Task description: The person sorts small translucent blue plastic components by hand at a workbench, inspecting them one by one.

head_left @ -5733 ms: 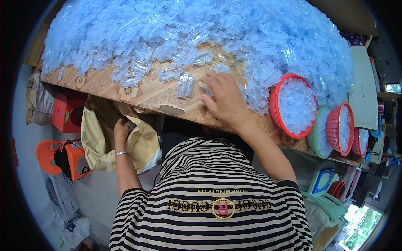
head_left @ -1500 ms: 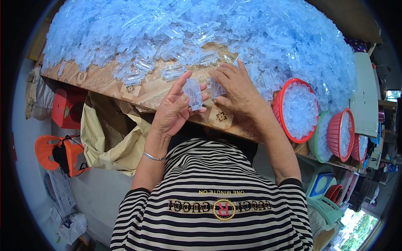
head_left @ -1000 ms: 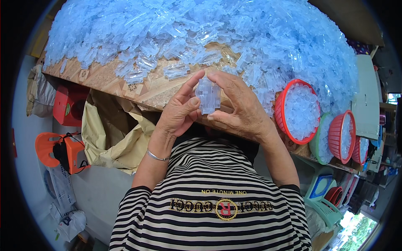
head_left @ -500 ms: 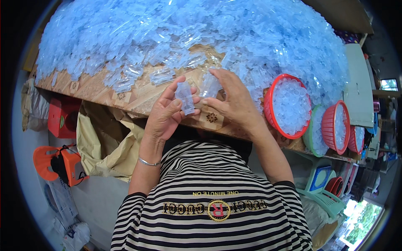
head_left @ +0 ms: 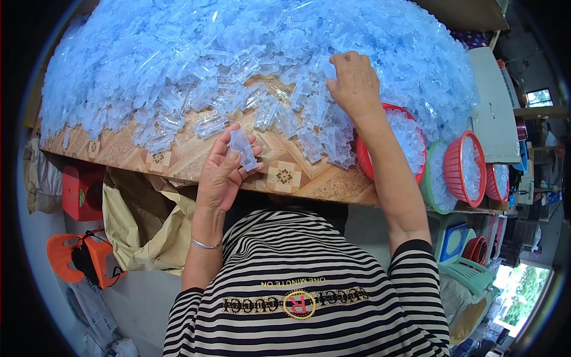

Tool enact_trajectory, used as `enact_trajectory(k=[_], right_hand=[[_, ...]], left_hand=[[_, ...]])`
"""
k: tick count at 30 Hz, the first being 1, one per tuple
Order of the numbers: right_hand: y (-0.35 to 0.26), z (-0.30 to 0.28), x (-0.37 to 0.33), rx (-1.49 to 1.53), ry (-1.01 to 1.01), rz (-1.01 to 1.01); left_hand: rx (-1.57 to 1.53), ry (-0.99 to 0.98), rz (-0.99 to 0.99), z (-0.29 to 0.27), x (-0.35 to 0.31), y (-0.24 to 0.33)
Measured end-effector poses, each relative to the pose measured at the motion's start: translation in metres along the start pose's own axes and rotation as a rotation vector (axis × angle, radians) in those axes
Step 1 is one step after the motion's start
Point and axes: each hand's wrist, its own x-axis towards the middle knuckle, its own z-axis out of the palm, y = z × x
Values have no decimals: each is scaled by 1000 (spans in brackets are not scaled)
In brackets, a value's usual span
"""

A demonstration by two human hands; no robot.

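My left hand (head_left: 226,169), palm up, pinches a small, flat, clear plastic piece (head_left: 242,150) between thumb and fingers, above the table's near edge. Up and to the right, my right hand (head_left: 355,83) is over the near slope of a large heap of similar clear plastic pieces (head_left: 196,53). Its back faces up, with thumb and forefinger apart and the other fingers bent. Nothing shows in its grip, though its underside is hidden. Between the hands, loose pieces (head_left: 309,143) are scattered on the patterned wooden tabletop (head_left: 238,184).
A red basket (head_left: 364,156) of clear round parts sits under my right forearm. Beyond it stand a green basket (head_left: 429,196) and more red baskets (head_left: 455,169). Below the table's left part are an open tan sack (head_left: 148,238) and a red stool (head_left: 71,190).
My right hand has moved away from the left, up and rightward to the heap. The left hand keeps its plastic piece and has shifted slightly left and down in view.
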Motion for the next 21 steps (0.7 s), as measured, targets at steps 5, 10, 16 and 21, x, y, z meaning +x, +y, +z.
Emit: enact_trajectory(k=[5,10,16,21], right_hand=[[24,12,3,-203,-31,-96],[13,-15,-6,754,-62,191],[-9,-29,-40,1451,-400,220],[-36,-33,-64,1592,-550,249]], left_hand=[[4,-37,-4,6,2,-1],[14,-49,-7,14,0,2],[-22,-134,-7,32,6,5],[-58,-169,-9,43,8,5]])
